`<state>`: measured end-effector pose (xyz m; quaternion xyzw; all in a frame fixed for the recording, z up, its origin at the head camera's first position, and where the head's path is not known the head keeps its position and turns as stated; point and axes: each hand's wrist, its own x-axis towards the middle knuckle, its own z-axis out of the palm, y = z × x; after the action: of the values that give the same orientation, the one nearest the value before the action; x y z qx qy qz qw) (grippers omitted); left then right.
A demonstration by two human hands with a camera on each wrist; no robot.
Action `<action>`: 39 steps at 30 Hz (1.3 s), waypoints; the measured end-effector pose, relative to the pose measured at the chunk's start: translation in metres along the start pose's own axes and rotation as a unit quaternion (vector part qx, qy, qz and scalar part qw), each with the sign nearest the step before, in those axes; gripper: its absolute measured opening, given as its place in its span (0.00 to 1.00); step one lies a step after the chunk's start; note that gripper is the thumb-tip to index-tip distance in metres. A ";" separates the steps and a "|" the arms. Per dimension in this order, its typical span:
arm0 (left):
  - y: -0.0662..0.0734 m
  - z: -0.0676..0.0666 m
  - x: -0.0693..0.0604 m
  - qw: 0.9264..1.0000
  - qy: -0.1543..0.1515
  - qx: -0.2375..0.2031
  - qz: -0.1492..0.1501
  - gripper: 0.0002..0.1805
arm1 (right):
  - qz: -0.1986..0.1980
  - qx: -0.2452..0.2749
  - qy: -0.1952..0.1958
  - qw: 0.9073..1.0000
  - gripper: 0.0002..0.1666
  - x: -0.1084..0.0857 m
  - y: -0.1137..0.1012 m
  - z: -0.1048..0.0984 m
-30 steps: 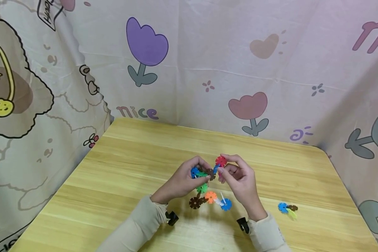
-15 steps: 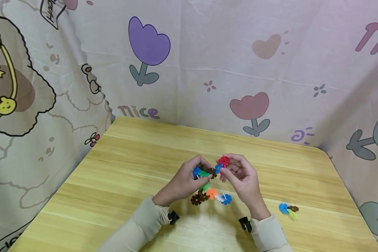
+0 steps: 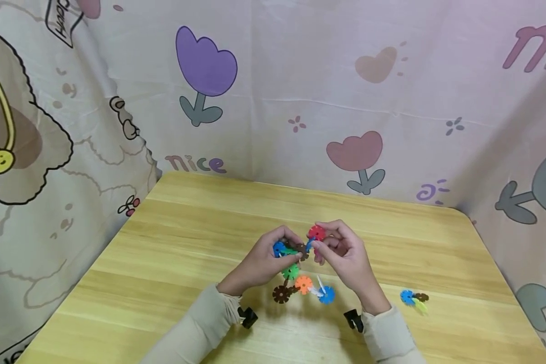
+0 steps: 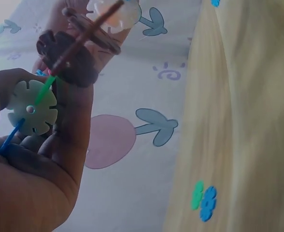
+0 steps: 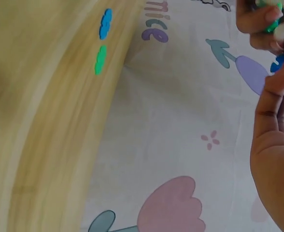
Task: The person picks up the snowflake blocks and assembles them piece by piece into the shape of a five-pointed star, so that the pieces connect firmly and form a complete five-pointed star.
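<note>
A string of joined, slotted plastic discs (flower-shaped building discs) hangs between both hands. My left hand (image 3: 265,259) pinches it at a brown disc (image 3: 303,251). My right hand (image 3: 349,263) pinches a joined red disc (image 3: 316,232) and blue disc (image 3: 310,244), which meet the brown one; whether they are pushed together cannot be told. Below hang a green disc (image 3: 290,272), a dark brown disc (image 3: 281,293), an orange disc (image 3: 303,284) and a second blue disc (image 3: 326,294) with white ones. In the left wrist view a pale green disc (image 4: 32,107) sits inside the curled fingers.
On the wooden table (image 3: 200,222), a small cluster of blue, brown and yellow-green discs (image 3: 407,297) lies at the right. Both wrist views show a blue disc (image 5: 105,24) and a green disc (image 5: 100,60) on the tabletop. A printed curtain (image 3: 273,76) hangs behind.
The right hand turned the red and blue discs to face the camera half a second ago and has since turned them back. The hanging string rose slightly, then sank. The left hand keeps its hold.
</note>
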<state>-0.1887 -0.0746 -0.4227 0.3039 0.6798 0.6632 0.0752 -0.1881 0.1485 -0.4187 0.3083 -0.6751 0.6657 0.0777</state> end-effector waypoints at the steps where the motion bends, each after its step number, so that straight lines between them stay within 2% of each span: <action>1: -0.001 0.000 0.000 1.000 -0.001 -0.007 -0.004 0.09 | 0.007 -0.009 -0.003 1.000 0.20 0.000 -0.001 -0.001; 9: -0.005 -0.001 0.002 0.998 -0.008 -0.043 -0.037 0.10 | 0.021 -0.125 -0.030 0.991 0.26 0.001 -0.011 -0.009; 15: -0.005 -0.002 0.001 0.998 -0.003 -0.044 -0.042 0.10 | 0.016 -0.136 -0.078 0.988 0.32 0.001 -0.017 -0.017; 24: -0.003 0.000 0.001 0.999 -0.009 -0.040 -0.032 0.10 | -0.003 -0.148 -0.059 0.987 0.30 -0.001 -0.019 -0.017; 33: -0.001 -0.001 0.001 0.998 -0.013 -0.052 -0.031 0.10 | -0.022 -0.134 -0.067 0.988 0.31 -0.001 -0.018 -0.016; 39: 0.000 -0.002 0.000 0.998 -0.027 -0.032 -0.041 0.15 | -0.025 -0.151 -0.067 0.986 0.31 -0.001 -0.018 -0.015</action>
<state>-0.1897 -0.0766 -0.4228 0.2914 0.6680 0.6723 0.1302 -0.1822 0.1649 -0.4020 0.3539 -0.7638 0.5314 0.0944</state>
